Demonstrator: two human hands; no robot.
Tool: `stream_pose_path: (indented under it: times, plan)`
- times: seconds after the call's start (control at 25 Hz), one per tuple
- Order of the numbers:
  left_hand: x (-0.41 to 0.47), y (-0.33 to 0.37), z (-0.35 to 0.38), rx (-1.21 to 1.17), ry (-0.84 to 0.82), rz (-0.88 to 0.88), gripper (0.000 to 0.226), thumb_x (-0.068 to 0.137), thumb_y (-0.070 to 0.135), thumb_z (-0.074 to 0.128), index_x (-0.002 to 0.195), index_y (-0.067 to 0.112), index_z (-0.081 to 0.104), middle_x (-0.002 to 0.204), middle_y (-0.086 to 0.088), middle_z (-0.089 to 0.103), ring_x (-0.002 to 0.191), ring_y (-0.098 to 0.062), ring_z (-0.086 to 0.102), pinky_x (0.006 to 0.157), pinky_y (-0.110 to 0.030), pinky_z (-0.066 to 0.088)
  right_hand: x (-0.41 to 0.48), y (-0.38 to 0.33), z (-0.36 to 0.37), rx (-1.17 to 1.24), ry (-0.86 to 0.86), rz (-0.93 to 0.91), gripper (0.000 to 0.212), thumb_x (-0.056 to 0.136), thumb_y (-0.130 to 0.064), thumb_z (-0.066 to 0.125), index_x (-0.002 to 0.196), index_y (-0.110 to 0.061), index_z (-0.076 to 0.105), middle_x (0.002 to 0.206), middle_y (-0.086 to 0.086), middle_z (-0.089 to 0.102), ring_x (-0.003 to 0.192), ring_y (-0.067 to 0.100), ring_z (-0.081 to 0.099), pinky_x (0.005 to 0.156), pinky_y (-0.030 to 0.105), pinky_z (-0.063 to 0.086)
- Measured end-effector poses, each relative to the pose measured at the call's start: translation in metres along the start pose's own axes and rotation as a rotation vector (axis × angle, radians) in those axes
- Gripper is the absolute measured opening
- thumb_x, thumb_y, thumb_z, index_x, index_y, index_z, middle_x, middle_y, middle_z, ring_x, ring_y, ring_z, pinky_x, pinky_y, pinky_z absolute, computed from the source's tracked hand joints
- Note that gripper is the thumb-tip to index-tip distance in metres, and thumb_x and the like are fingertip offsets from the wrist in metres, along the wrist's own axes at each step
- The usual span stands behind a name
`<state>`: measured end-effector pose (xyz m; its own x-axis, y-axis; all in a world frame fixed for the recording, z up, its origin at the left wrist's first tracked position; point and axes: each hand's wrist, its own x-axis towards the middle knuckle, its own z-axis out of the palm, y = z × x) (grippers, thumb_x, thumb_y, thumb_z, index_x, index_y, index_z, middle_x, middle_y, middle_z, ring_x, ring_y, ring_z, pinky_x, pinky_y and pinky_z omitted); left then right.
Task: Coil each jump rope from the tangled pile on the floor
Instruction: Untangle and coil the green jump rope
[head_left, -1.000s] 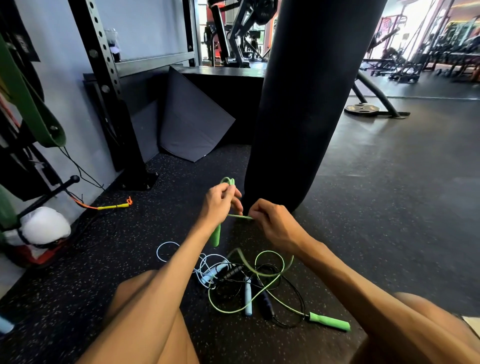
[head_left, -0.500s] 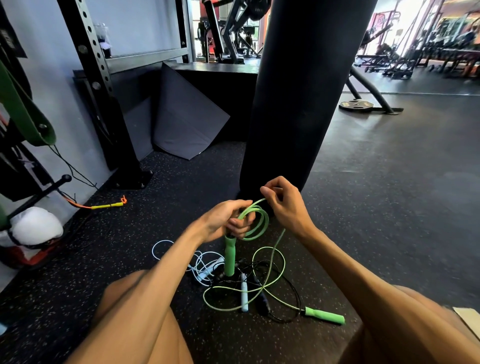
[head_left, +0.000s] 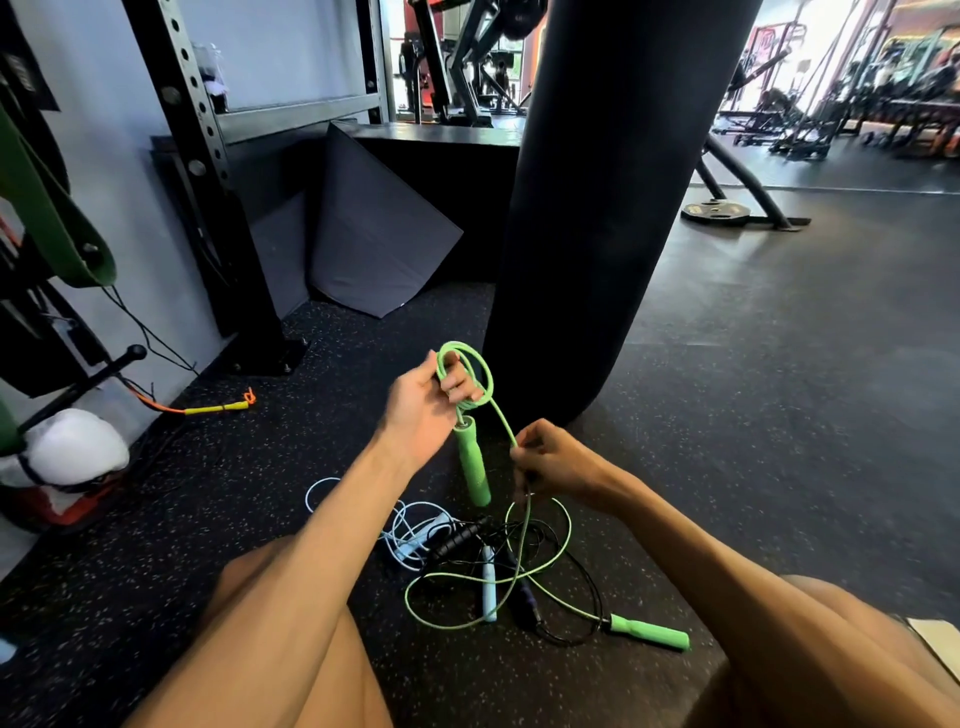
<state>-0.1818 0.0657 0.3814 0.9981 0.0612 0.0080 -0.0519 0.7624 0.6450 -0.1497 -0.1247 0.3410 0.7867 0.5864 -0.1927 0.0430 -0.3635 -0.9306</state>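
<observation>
My left hand (head_left: 423, 402) grips a small coil of the green jump rope (head_left: 470, 371), and one green handle (head_left: 472, 460) hangs down below it. To the lower right, my right hand (head_left: 553, 462) pinches the same green cord, which runs down into the tangled pile (head_left: 483, 566) on the floor. The other green handle (head_left: 649, 631) lies at the pile's right edge. A light blue rope (head_left: 410, 530) and a black rope (head_left: 460, 538) lie mixed in the pile.
A black punching bag (head_left: 597, 208) hangs just beyond my hands. A black rack post (head_left: 218, 208) and a leaning dark mat (head_left: 374, 234) stand at the left. A yellow and orange cord (head_left: 218, 408) lies by the wall. My knees flank the pile.
My right hand dropped from beside the coil down along the cord toward the pile. My left hand lifted the coil and handle higher, and the loops look a little larger.
</observation>
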Motion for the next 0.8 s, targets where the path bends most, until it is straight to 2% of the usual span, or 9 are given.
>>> stream_pose_path:
  times: [0.12, 0.2, 0.28, 0.4, 0.52, 0.64, 0.72, 0.8]
  plan:
    - [0.005, 0.003, -0.006, 0.065, 0.186, 0.137, 0.038, 0.107, 0.028, 0.029, 0.085, 0.009, 0.053, 0.057, 0.001, 0.039, 0.048, -0.013, 0.039, 0.067, -0.029, 0.042, -0.007, 0.000, 0.003, -0.041, -0.155, 0.057, 0.011, 0.100, -0.010, 0.052, 0.103, -0.003, 0.044, 0.079, 0.019, 0.068, 0.072, 0.037, 0.069, 0.067, 0.046, 0.057]
    - [0.007, 0.001, -0.010, 0.197, 0.251, 0.225, 0.038, 0.107, 0.026, 0.029, 0.084, 0.007, 0.052, 0.056, -0.002, 0.045, 0.050, -0.017, 0.046, 0.065, -0.033, 0.049, -0.008, -0.003, 0.007, -0.075, -0.193, 0.049, 0.013, 0.099, -0.012, 0.054, 0.104, -0.003, 0.046, 0.076, 0.017, 0.068, 0.065, 0.033, 0.069, 0.059, 0.039, 0.056]
    - [0.008, -0.005, -0.012, 0.435, 0.276, 0.313, 0.037, 0.107, 0.024, 0.031, 0.084, 0.006, 0.053, 0.056, -0.005, 0.049, 0.051, -0.022, 0.050, 0.064, -0.037, 0.051, -0.007, -0.006, 0.011, -0.173, -0.180, -0.047, 0.011, 0.099, -0.011, 0.055, 0.099, -0.002, 0.049, 0.069, 0.013, 0.065, 0.057, 0.029, 0.065, 0.049, 0.032, 0.048]
    - [0.011, -0.015, -0.019, 0.840, 0.261, 0.387, 0.035, 0.106, 0.023, 0.037, 0.083, 0.006, 0.057, 0.051, -0.002, 0.057, 0.048, -0.024, 0.056, 0.061, -0.034, 0.049, -0.004, -0.015, 0.017, -0.316, -0.126, -0.219, 0.009, 0.098, -0.013, 0.056, 0.092, -0.007, 0.057, 0.065, 0.006, 0.061, 0.054, 0.020, 0.057, 0.050, 0.031, 0.047]
    - [0.011, -0.019, -0.025, 1.113, 0.179, 0.365, 0.035, 0.105, 0.024, 0.042, 0.078, 0.010, 0.060, 0.052, -0.003, 0.061, 0.045, -0.018, 0.059, 0.055, -0.030, 0.049, -0.009, -0.027, 0.018, -0.300, -0.101, -0.319, 0.011, 0.100, -0.015, 0.053, 0.092, -0.008, 0.056, 0.064, 0.004, 0.057, 0.051, 0.013, 0.053, 0.048, 0.026, 0.045]
    - [0.006, -0.020, -0.022, 1.361, 0.114, 0.293, 0.037, 0.104, 0.027, 0.045, 0.073, 0.014, 0.062, 0.052, -0.001, 0.059, 0.040, -0.009, 0.054, 0.049, -0.025, 0.046, -0.011, -0.037, 0.012, -0.297, -0.016, -0.358, 0.017, 0.101, -0.020, 0.053, 0.092, -0.007, 0.058, 0.062, -0.002, 0.053, 0.050, 0.008, 0.048, 0.047, 0.022, 0.040]
    - [0.004, -0.021, -0.021, 1.421, 0.050, 0.161, 0.039, 0.104, 0.026, 0.043, 0.070, 0.015, 0.058, 0.050, -0.001, 0.054, 0.035, -0.007, 0.048, 0.041, -0.022, 0.039, -0.008, -0.042, 0.004, -0.387, 0.076, -0.386, 0.022, 0.100, -0.026, 0.054, 0.088, -0.009, 0.063, 0.064, -0.004, 0.054, 0.053, 0.003, 0.046, 0.051, 0.021, 0.038]
    - [0.003, -0.023, -0.022, 1.362, -0.060, -0.012, 0.043, 0.104, 0.029, 0.042, 0.068, 0.012, 0.058, 0.046, 0.000, 0.044, 0.032, -0.007, 0.038, 0.038, -0.021, 0.030, -0.007, -0.045, -0.005, -0.380, 0.163, -0.388, 0.022, 0.099, -0.026, 0.056, 0.087, -0.011, 0.067, 0.066, -0.007, 0.057, 0.055, -0.001, 0.048, 0.053, 0.018, 0.037]
